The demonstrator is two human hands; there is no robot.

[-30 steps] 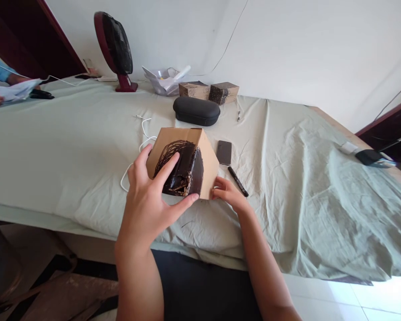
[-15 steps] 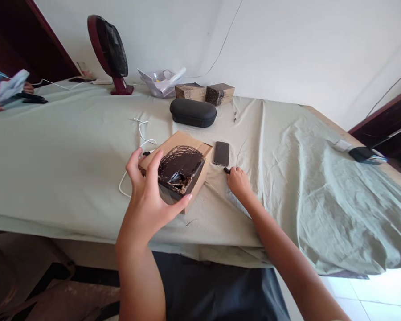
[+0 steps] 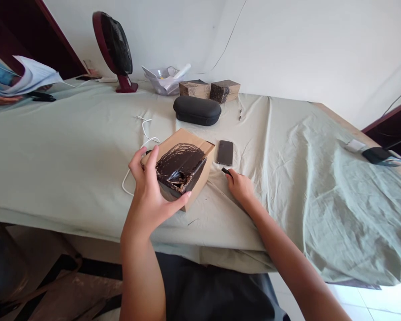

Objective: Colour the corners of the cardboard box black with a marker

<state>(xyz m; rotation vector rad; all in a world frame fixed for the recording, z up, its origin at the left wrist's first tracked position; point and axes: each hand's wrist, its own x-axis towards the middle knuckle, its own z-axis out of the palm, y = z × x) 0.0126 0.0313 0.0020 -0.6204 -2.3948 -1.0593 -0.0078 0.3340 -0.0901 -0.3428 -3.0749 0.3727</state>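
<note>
My left hand (image 3: 150, 187) is wrapped around the near left corner of a brown cardboard box (image 3: 200, 187), thumb low on its front and fingers over the top. Dense black scribble covers that corner, which is torn open. To the right of the box, my right hand (image 3: 241, 187) is closed low over the cloth. A black marker (image 3: 226, 172) pokes out past its fingers; the rest of it is hidden in the hand. Just beyond that hand lies a dark phone (image 3: 225, 153), flat on the cloth.
Behind the box stand a black zip case (image 3: 197, 111) and two scribbled boxes (image 3: 195, 89). A plastic basket (image 3: 163, 82), a fan (image 3: 113, 49) and a white cable (image 3: 145, 129) are left of them. Another person's hand (image 3: 2, 99) holds papers (image 3: 33, 76) at far left.
My right hand has shifted slightly, and the black marker now shows more clearly. The view has moved a little. My left hand stays on the box. The other person's papers have opened out.
</note>
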